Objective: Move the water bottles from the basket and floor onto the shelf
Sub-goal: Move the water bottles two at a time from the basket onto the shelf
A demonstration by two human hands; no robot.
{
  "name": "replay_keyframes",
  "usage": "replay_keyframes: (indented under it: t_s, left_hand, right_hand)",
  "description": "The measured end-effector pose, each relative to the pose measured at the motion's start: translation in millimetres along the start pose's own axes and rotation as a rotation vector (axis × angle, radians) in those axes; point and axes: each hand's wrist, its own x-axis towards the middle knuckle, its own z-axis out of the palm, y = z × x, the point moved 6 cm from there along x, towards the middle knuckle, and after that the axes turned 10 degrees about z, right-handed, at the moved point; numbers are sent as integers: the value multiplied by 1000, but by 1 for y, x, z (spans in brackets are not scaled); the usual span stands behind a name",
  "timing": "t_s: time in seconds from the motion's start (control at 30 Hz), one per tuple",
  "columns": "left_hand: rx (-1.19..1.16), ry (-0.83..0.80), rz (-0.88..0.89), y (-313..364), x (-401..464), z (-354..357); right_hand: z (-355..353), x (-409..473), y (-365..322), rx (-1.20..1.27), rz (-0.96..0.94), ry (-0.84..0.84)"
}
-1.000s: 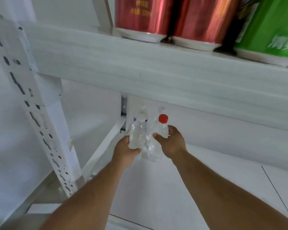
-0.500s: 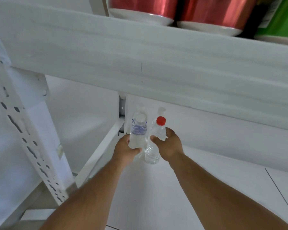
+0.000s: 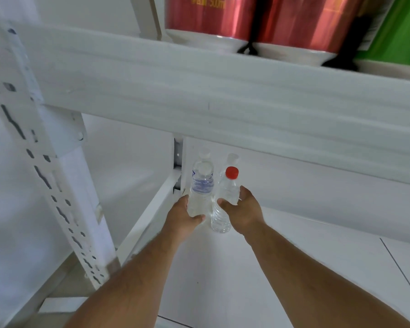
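Both hands are reaching into the lower shelf (image 3: 223, 268), each closed around a water bottle. The left hand (image 3: 182, 217) is gripping the blue-labelled bottle (image 3: 200, 192); the right hand (image 3: 240, 209) is gripping the red-capped bottle (image 3: 223, 204). Relative to the rear upright post (image 3: 178, 159), the blue-labelled bottle is standing just beside it and the red-capped bottle is on that bottle's far side, nearly touching it. Two further bottles are showing behind them, partly hidden.

Compared with a second ago, the bottles are sitting slightly deeper toward the post and more upright, the red-capped one now looking based on the shelf surface; whether the blue-labelled one is resting cannot be confirmed. Judgement: placement is nearly complete, release pending. Cans (image 3: 208, 22) are occupying the tier above the post.
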Motion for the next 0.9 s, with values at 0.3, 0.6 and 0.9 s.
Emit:
replay_keyframes:
  t_s: [0.3,0.6,0.9]
  left_hand:
    - [208,-114,-2,22,-64,-16]
    - [880,-542,230,58,-138,-45]
    - [862,-528,259,80,-212,-52]
  right_hand:
    - [-6,-52,18,-144,90,-5]
    - [2,-151,15,-906,-175,-25]
    - [-6,-231,44,-1011,-180,-84]
